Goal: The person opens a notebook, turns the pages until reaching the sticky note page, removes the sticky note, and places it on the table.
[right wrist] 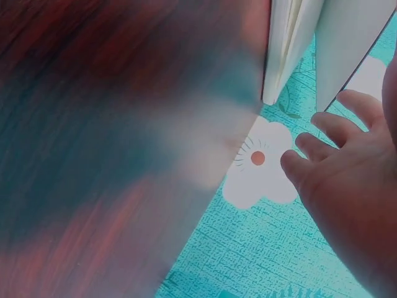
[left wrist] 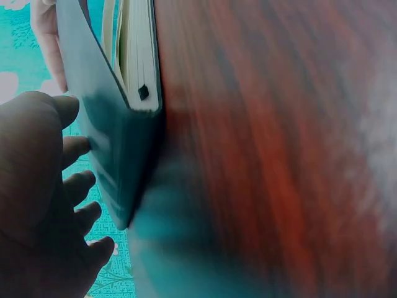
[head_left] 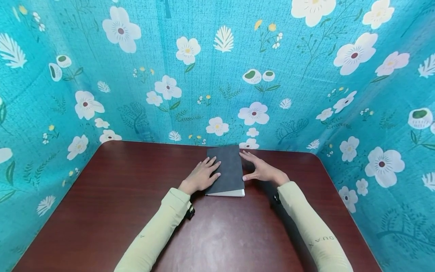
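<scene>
A notebook with a dark grey cover (head_left: 227, 168) lies near the far edge of the table, its front cover raised at the right over the white pages (left wrist: 133, 43). On the cover's left part rests my left hand (head_left: 202, 175), fingers spread. My right hand (head_left: 263, 170) is at the notebook's right side, thumb and fingers apart, fingertips by the edge of the raised cover. From the right wrist, the pale inside of that cover (right wrist: 347, 53) shows beside the right hand (right wrist: 347, 167). Whether those fingertips touch it is hard to tell.
The table (head_left: 136, 189) has a dark reddish-brown wood-grain top. A blue flowered curtain (head_left: 204, 75) hangs behind it and at both sides. A small dark tip (left wrist: 144, 92), perhaps of a ribbon, sticks out from the pages near the spine.
</scene>
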`<state>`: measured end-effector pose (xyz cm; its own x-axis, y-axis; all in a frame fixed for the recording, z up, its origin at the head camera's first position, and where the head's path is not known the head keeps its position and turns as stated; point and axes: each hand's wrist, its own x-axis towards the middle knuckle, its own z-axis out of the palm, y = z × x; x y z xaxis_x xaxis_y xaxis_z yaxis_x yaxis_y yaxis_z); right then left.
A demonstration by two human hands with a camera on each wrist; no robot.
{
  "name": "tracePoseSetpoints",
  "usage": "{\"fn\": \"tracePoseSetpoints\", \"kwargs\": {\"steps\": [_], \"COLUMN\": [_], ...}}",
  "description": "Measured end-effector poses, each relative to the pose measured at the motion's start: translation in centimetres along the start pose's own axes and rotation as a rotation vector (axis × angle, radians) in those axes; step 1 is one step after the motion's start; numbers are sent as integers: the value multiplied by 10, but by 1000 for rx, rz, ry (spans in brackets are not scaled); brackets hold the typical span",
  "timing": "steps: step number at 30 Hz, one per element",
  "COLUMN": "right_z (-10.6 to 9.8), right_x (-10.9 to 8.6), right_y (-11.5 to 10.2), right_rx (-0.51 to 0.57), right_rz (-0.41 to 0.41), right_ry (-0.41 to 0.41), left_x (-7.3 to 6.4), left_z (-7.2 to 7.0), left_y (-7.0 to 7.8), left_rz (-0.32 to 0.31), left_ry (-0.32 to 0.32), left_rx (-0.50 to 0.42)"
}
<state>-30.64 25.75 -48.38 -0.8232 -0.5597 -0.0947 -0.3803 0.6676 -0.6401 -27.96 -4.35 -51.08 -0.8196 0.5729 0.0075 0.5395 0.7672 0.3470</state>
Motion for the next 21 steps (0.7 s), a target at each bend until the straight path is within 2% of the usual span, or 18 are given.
{"fn": "tracePoseSetpoints", "kwargs": {"steps": [9, 14, 17, 21], "right_z": [-3, -5, -6, -7], "right_x": [1, 2, 4, 6], "right_y": [-9, -15, -17, -20], "right_rx": [-1, -9, -11, -19], "right_rz": [-70, -105, -121, -128], "right_ry": [24, 40, 47, 55], "left_x": [2, 4, 5, 6], "left_z": [6, 8, 8, 7], "left_y": [6, 13, 17, 24], "left_rz": [17, 31, 24, 5], "left_ry": [22, 50, 71, 83], "left_rx": [-61, -134, -177, -189]}}
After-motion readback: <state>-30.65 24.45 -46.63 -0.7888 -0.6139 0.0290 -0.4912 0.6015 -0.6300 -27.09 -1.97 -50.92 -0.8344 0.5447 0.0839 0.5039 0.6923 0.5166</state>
